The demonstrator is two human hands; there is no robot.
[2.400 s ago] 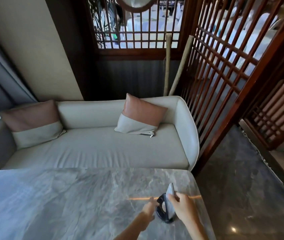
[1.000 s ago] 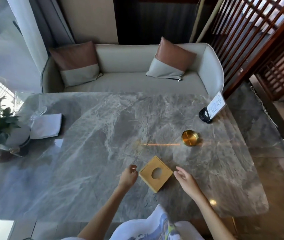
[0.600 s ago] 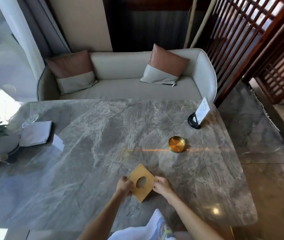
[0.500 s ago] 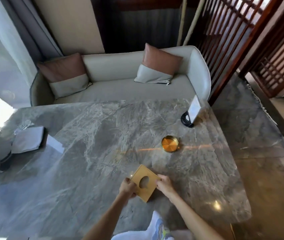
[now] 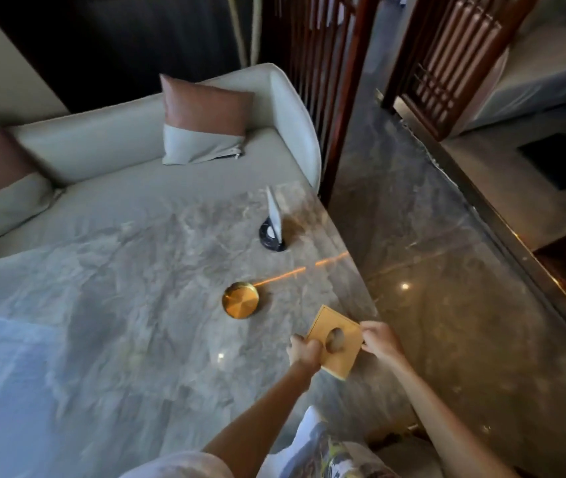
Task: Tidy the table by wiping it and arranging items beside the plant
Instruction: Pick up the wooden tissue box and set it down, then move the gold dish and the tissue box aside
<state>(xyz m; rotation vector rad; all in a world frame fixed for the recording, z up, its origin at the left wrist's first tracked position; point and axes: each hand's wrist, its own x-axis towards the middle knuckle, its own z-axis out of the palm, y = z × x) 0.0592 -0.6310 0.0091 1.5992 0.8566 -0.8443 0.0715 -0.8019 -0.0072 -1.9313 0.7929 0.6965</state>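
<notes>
A square gold tissue box (image 5: 338, 326) with a round hole in its top sits near the right edge of the grey marble table (image 5: 119, 305). My left hand (image 5: 304, 350) grips its left side and my right hand (image 5: 379, 341) grips its right side. A round gold dish (image 5: 240, 300) lies on the table just beyond and to the left. Farther back stands a black base with a white card in it, the card holder (image 5: 272, 229). The plant is out of view.
A cream sofa (image 5: 129, 174) with two brown-and-grey cushions runs along the far side of the table. A dark wooden lattice screen (image 5: 316, 63) stands at the right. The polished stone floor (image 5: 447, 270) lies right of the table edge.
Both hands closed on the gold box between one second ago and now. The view has swung right, so the plant and folded cloth at the table's left end have dropped out of sight.
</notes>
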